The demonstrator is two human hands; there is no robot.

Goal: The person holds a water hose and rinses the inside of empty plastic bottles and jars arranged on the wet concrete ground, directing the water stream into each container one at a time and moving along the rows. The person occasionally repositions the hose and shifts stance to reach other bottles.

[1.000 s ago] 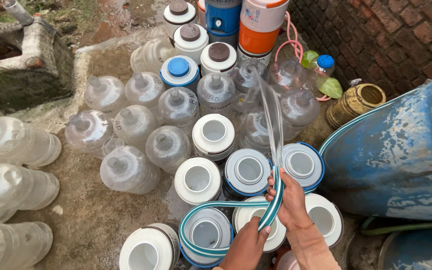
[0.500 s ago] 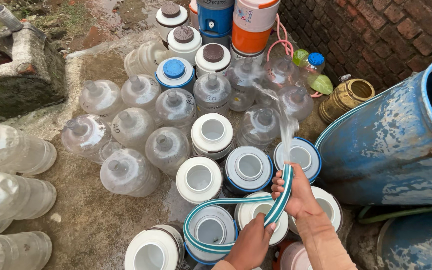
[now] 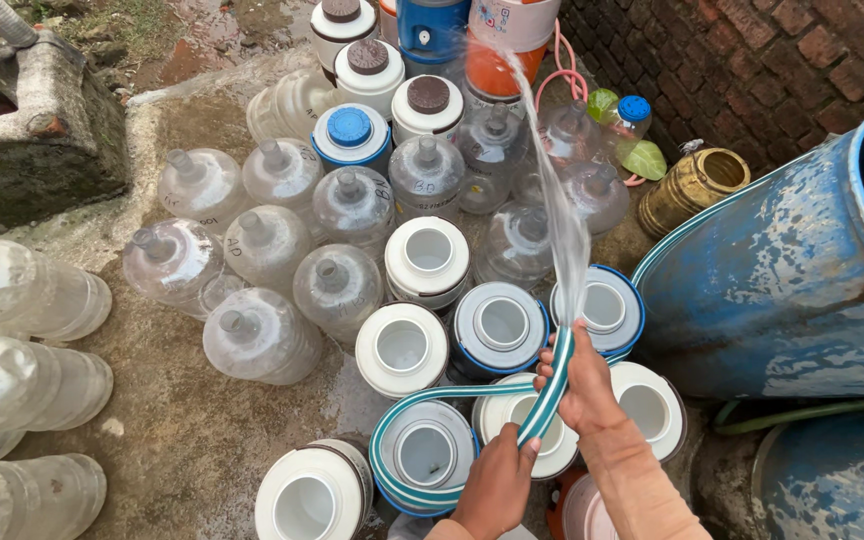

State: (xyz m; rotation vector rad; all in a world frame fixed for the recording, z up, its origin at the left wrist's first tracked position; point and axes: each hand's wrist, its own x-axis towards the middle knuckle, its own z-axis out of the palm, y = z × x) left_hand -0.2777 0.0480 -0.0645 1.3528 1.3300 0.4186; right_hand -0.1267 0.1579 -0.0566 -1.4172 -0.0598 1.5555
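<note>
— What are the two hands doing?

— Both are wrapped around a green-and-white striped hose (image 3: 452,400). The right hand (image 3: 584,385) has its fingers curled tight around the hose just behind its open end, aiming it away from the person. The left hand (image 3: 497,485) sits lower, near the bottom edge of the ground in view, closed on the same hose where it bends up out of a loop.

— Where does the hose run?

— It curves in a loop around a white-topped container with a blue rim (image 3: 424,455), then rises between the hands to the nozzle end beside the right thumb.

— Is water coming out?

— Yes, a stream of water (image 3: 552,180) arcs from the hose end over the clustered containers towards the far edge of the ground, reaching an orange-and-white cooler jug (image 3: 512,40).

— What surrounds them?

— Open white-lidded jugs stand just beside the hands, one of them (image 3: 402,348) with its mouth uncovered. Beyond are clear capped water bottles (image 3: 337,290) standing upright, and more clear bottles (image 3: 22,290) lying on their sides along the left edge. A big blue drum (image 3: 782,290) lies at the right, near a brass pot (image 3: 692,185) and a brick wall (image 3: 752,60). A stone trough (image 3: 32,140) sits at the far left corner.
</note>
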